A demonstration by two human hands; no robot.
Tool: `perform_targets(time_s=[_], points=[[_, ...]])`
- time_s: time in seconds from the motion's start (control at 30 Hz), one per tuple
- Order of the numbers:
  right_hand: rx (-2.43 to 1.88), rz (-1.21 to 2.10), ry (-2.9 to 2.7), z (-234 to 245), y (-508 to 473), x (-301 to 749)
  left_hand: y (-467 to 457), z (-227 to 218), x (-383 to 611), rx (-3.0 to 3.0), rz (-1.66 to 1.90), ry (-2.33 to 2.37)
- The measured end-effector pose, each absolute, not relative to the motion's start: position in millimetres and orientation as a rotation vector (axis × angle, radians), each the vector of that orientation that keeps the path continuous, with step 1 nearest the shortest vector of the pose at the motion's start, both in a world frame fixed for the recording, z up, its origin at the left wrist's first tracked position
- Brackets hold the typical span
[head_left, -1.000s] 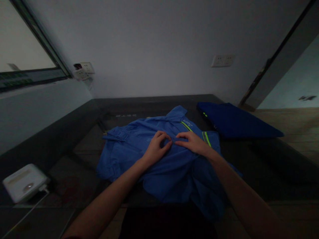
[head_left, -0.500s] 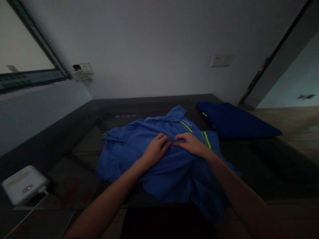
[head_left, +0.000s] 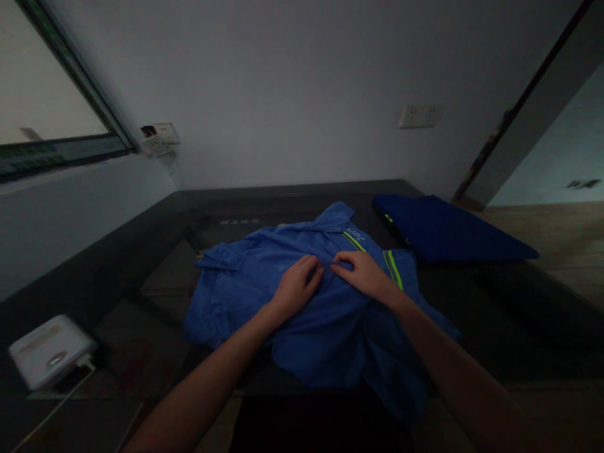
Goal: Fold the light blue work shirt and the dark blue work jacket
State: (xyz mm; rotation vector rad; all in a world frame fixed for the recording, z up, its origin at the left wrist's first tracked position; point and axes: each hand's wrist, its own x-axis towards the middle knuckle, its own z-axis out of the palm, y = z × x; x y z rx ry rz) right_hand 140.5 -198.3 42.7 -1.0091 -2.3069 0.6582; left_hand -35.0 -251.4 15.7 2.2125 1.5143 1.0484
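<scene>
Dim room, pale grey wall behind, with a window [head_left: 42, 94] at upper left and a wall socket [head_left: 419, 116] at upper right. A dark table [head_left: 155, 277] fills the lower half of the view.

A blue shirt [head_left: 311, 321] with bright yellow-green stripes near its collar lies spread across the middle of the table, collar pointing away from you and lower hem hanging over the near edge. It looks like light, soft, thin cloth: it will likely crumple, slide and fold easily and will not hold a shape on its own. The firmer places to take hold are probably the collar, the front edges and the seams, where the cloth is doubled.

Your left hand [head_left: 295, 288] rests on the shirt's chest with fingers curled in narrowly, the tips pressed into the cloth. Your right hand [head_left: 363, 274] lies just beside it, thumb and forefinger closed to a pinch on the front edge. The two sets of fingertips nearly touch at the middle of the shirt. What lies between them, a button or only a fold, is too dark to tell.

A folded dark blue garment [head_left: 453, 233] lies at the far right of the table, apart from the shirt. A white box with a cable [head_left: 50, 352] sits at the near left.
</scene>
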Motion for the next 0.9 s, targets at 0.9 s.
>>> perform_targets(time_s=[0.9], points=[[-0.843, 0.644, -2.282, 44, -206, 138, -242, 7, -40, 1.831, 1.252, 1.199]])
